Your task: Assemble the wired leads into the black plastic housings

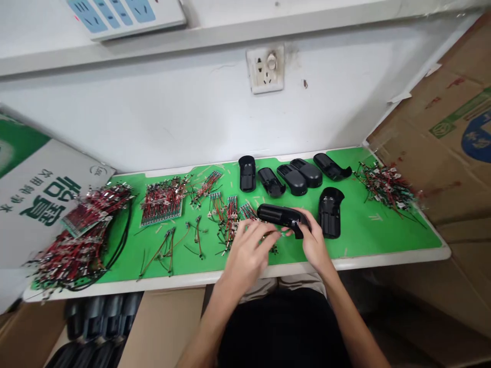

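Observation:
My right hand (312, 241) grips the right end of a black plastic housing (280, 214), with fingers over the top and the thumb below. My left hand (248, 253) curls close under the housing's left end, and I cannot tell whether it holds anything. Small wired circuit parts with red and black leads (228, 225) lie just beyond and beneath my fingers. Several similar black housings (292, 180) stand on the green mat (362, 235) farther back. A tangled heap of wired parts (383, 186) lies at the right, and a larger heap (76, 248) at the left.
The white-edged bench runs across in front of me, backed by a white wall with a socket (265, 69). A power strip (123, 15) sits on a shelf above. Cardboard (441, 128) stands at the right. Dark cylindrical items (99, 317) lie below the bench at the left.

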The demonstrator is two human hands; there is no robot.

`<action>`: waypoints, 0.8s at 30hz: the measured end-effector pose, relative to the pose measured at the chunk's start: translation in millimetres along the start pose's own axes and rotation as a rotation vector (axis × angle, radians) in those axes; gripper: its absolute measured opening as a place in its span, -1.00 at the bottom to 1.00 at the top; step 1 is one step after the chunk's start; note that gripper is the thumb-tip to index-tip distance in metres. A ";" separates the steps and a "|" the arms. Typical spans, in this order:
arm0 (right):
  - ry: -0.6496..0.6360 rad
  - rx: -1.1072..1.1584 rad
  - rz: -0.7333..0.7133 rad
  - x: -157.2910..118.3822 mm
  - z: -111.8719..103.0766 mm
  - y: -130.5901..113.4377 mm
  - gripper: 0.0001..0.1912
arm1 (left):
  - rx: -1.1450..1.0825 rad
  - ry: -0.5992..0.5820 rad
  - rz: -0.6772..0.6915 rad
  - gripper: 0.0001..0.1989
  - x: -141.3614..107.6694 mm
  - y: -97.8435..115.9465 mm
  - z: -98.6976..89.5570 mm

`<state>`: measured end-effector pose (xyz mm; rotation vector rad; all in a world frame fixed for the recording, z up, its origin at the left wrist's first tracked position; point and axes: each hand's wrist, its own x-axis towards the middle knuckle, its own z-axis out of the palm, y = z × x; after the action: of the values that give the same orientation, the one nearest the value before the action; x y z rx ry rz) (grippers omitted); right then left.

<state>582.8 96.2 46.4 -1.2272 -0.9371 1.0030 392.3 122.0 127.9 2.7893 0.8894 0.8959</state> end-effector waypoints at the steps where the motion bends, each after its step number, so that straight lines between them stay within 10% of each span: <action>1: 0.013 -0.042 -0.027 -0.2 -0.7 0.2 -0.67 | 0.018 0.007 0.013 -0.62 3.3 3.8 12.7; 7: 0.000 -0.047 -0.057 -1.5 -2.6 3.3 -0.66 | 0.088 0.120 -0.053 -0.72 6.3 -0.1 52.5; 24: -0.013 0.148 0.012 -1.5 -0.8 4.4 -0.69 | 0.105 0.101 -0.065 -0.71 11.0 -8.9 59.9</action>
<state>582.7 94.8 41.9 -1.1045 -0.8505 1.0718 428.3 141.3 81.9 2.8051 1.0644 1.0159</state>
